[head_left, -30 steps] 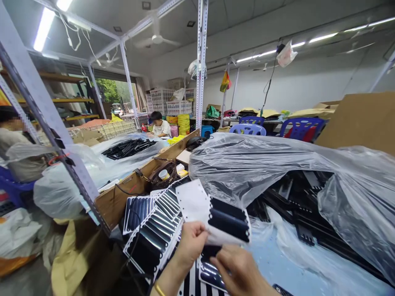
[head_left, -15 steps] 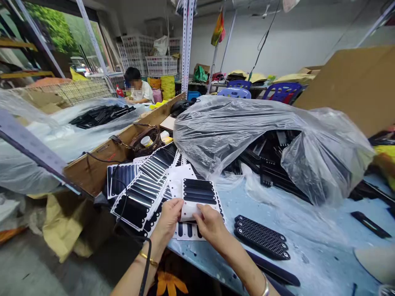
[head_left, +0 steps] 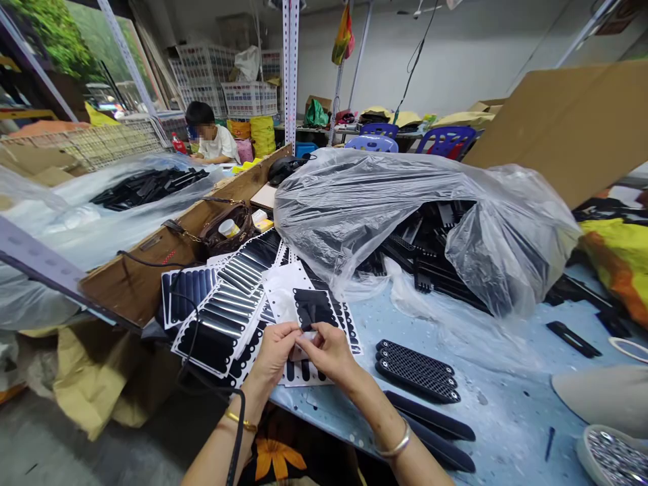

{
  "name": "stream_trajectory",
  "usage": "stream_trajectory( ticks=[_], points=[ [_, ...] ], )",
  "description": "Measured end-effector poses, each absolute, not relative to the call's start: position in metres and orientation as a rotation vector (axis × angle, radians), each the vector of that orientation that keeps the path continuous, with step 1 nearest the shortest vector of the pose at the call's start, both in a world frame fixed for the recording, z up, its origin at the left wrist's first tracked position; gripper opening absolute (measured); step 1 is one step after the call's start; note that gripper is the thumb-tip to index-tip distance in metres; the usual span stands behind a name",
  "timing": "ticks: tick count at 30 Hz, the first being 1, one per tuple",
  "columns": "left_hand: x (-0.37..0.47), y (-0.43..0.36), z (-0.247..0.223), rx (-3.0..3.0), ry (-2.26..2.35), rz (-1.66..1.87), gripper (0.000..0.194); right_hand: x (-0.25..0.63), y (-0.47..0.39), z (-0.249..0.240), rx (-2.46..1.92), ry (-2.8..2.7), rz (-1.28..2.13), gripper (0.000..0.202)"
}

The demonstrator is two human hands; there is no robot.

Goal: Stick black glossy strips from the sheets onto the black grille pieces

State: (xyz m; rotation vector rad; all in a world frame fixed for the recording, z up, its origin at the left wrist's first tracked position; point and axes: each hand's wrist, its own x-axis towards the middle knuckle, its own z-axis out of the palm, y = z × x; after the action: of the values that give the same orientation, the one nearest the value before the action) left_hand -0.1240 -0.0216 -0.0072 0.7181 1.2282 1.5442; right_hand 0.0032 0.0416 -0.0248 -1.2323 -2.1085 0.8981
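A small white sticker sheet (head_left: 312, 306) with glossy black rounded strips is held up near the table's front edge. My left hand (head_left: 274, 352) pinches its lower left part. Close beside it, my right hand (head_left: 331, 356) is closed on the lower edge, with thumb and fingertips almost meeting the left ones. The sheet bends there, and its bottom is partly hidden by my fingers. Beneath and to the left lies a loose pile of similar sheets (head_left: 210, 331). Several textured black strips with metal studs (head_left: 418, 371) lie to the right, with smooth black strips (head_left: 433, 418) in front of them.
Clear plastic sheeting (head_left: 354, 209) covers a heap of black parts (head_left: 430, 250). A wooden board (head_left: 136, 270) edges the table on the left, near a brown bag (head_left: 237, 226). A bowl of metal pieces (head_left: 615, 455) stands at right. Another person (head_left: 215, 138) sits at the back.
My hands have come closer together, and the right fingertips now meet the left at the sheet's lower edge, which is bent. The view has shifted slightly to the right.
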Motion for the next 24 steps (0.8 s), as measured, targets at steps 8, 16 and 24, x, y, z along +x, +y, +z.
stream_trajectory(
  ticks=[8,16,24],
  points=[
    [-0.124,-0.022,-0.010,0.739,1.303,1.504,0.027,0.001,0.047,-0.021,-1.225,-1.975,1.095,0.028],
    [-0.129,-0.018,-0.027,0.706,1.530,1.549,0.021,0.088,0.040,0.013,-1.256,-1.651,1.180,0.043],
    [-0.144,-0.031,-0.023,0.894,1.939,1.485,0.039,0.239,0.010,0.029,-1.415,-1.279,0.759,0.049]
  ],
)
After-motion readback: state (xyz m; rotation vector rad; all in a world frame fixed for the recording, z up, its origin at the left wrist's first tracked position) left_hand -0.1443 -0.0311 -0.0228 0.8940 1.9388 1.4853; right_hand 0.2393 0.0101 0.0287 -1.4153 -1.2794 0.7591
